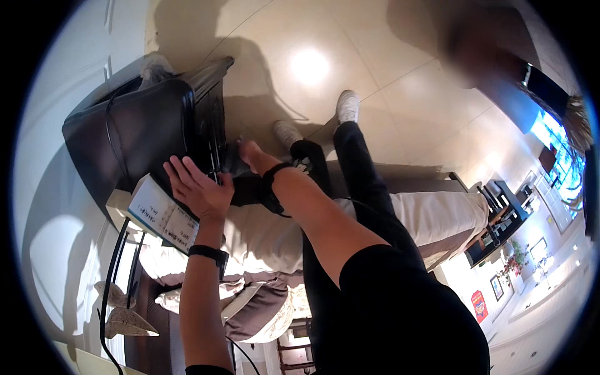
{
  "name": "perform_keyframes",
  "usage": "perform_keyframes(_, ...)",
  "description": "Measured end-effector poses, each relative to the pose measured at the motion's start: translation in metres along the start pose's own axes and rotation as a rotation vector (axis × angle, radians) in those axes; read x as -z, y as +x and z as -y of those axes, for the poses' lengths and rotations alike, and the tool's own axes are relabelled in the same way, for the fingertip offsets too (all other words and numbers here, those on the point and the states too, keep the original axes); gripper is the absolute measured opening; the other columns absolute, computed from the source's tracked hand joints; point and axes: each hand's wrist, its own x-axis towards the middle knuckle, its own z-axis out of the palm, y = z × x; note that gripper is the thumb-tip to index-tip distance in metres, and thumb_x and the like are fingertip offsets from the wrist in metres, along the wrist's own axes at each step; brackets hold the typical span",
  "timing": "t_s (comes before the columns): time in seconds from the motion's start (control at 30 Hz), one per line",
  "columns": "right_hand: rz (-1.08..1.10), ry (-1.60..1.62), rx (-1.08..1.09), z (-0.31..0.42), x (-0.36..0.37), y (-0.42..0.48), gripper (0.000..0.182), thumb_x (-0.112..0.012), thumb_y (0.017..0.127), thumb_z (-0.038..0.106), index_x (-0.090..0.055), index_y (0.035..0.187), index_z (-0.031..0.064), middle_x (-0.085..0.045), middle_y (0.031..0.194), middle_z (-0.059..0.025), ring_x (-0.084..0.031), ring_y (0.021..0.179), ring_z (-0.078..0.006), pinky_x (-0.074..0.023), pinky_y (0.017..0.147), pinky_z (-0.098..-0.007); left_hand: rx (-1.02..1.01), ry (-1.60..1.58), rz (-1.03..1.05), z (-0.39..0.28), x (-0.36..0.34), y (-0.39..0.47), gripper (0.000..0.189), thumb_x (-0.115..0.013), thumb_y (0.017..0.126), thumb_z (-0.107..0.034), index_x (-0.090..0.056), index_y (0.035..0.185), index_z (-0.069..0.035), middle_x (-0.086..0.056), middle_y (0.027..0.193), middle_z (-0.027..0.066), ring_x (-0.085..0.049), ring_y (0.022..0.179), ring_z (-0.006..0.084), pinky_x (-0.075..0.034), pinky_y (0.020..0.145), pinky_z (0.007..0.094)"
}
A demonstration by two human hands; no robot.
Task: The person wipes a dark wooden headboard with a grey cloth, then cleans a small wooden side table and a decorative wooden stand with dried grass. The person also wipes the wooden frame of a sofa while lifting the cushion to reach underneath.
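Note:
My left hand [201, 187] lies with fingers spread on the edge of a dark, glossy wooden cabinet [145, 126], its thumb by the cabinet's front. A black band is on that wrist. Close to the same front, lower down, is my right hand [250, 153], its fingers curled. A small thing may be at its fingertips, but blur and shadow hide what it is. A thin black cable [112, 136] runs across the cabinet top. Beside my left wrist sits an open book or pad [164, 218] with handwriting on its pages.
A bed with cream covers [436, 215] and brown pillows [260, 309] stands alongside. Crumpled clear plastic [156, 68] is at the cabinet's far end. A black metal stand with leaf-like pieces [126, 323] is at lower left. A blurred shape, perhaps another person's hand [478, 51], shows at upper right.

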Motion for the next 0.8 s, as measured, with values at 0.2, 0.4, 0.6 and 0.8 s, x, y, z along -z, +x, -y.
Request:
perform_keyframes(0.2, -0.198, 0.235, 0.191, -0.057, -0.050, -0.018, 0.063, -0.084, 0.063, 0.023, -0.066, 0.120, 0.0020, -0.065, 0.123, -0.0156, -0.063, 0.114, -0.0256, -0.0540, 0.089, -0.0364, 0.004, 0.051, -0.030, 0.010, 0.009, -0.003, 0.098, -0.072, 0.069, -0.030, -0.026, 0.149, 0.004, -0.026, 0.157, 0.0250, -0.028, 0.144, 0.0461, -0.033, 0.107, 0.0554)
perform_keyframes(0.4, -0.589, 0.220, 0.056, -0.175, -0.041, -0.137, 0.042, -0.074, 0.082, 0.029, -0.070, 0.114, 0.0024, -0.068, 0.112, -0.0141, -0.067, 0.099, -0.0269, -0.0538, 0.078, -0.0364, -0.080, 0.000, -0.065, -0.018, 0.016, 0.008, 0.102, -0.074, 0.069, -0.032, -0.026, 0.151, 0.002, -0.027, 0.158, 0.0241, -0.029, 0.145, 0.0438, -0.032, 0.109, 0.0544)
perform_keyframes(0.6, -0.748, 1.448, -0.197, -0.132, 0.054, -0.407, 0.040, -0.062, 0.098, 0.037, -0.067, 0.116, 0.0009, -0.071, 0.100, -0.0074, -0.068, 0.084, -0.0183, -0.0542, 0.075, -0.0343, 0.020, -0.121, 0.225, -0.017, 0.048, -0.005, 0.114, -0.075, 0.071, -0.039, -0.012, 0.154, 0.005, -0.007, 0.163, 0.0259, -0.007, 0.151, 0.0428, -0.017, 0.120, 0.0545)
perform_keyframes(0.8, -0.866, 1.718, 0.023, -0.158, 0.026, -0.522, 0.033, -0.058, 0.101, 0.031, -0.067, 0.111, 0.0016, -0.071, 0.097, -0.0084, -0.069, 0.082, -0.0178, -0.0560, 0.073, -0.0345, -0.166, 0.019, 0.625, -0.051, 0.107, 0.031, 0.073, -0.070, 0.079, -0.038, -0.051, 0.140, -0.002, -0.035, 0.154, 0.0254, -0.036, 0.141, 0.0427, -0.036, 0.111, 0.0527)
